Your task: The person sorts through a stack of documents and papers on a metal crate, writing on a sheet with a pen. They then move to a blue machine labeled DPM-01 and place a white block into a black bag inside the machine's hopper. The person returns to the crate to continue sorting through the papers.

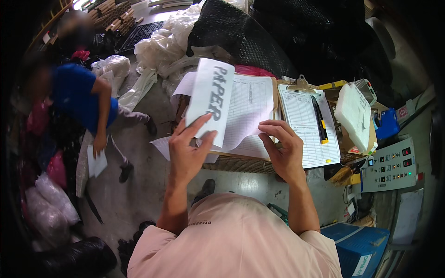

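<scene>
Left hand (189, 150) grips the lower end of a white sheet (206, 90) marked with large dark lettering, thumb and fingers bearing on it, the sheet raised over the left part of a stack of lined forms (252, 104). Right hand (285, 147) is curled, its thumb and forefinger at the lifted lower right edge of those forms; whether they pinch the paper or only touch it, I cannot tell. Just right of the stack lies a clipboard (333, 153) with printed pages under its metal clip (300, 84), and a black-and-yellow cutter (321, 121) rests across them. The papers lie on top of a brown, ribbed-looking support (243, 165). Beyond the clipboard, a white foam block (354, 113) leans by a cardboard box (371, 143), near a blue case (387, 124). Clear plastic bags (58, 199) lie at the left with pale contents too blurred to name, and a large blue box (357, 250) stands at lower right, its inside hidden. Around this runs a grey concrete floor (250, 185), with a control panel (389, 167) showing lit displays on the right, heaped black sheeting (241, 37) at the top, and a co-worker in a blue shirt (76, 90) on the left, holding white paper (97, 162).
</scene>
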### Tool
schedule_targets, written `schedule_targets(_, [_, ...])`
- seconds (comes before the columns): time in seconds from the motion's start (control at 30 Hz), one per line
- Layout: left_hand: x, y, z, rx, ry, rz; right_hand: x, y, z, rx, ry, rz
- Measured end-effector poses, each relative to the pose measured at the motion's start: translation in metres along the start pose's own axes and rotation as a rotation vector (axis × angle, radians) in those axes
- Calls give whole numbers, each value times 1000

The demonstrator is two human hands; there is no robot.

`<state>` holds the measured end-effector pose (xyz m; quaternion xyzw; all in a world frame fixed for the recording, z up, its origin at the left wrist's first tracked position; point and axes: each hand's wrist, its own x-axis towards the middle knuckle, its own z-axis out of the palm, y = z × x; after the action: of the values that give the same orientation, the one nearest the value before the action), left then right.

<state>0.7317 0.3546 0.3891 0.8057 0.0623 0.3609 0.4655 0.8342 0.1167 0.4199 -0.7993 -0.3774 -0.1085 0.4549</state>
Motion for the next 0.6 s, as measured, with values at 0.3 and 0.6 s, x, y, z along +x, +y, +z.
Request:
schedule_targets(0.3, [9, 6, 30, 69, -287, 219, 8, -2, 17, 132, -36, 31])
schedule_targets(0.6, [7, -3, 41, 0, -141, -46, 8, 5, 19, 119, 44, 71])
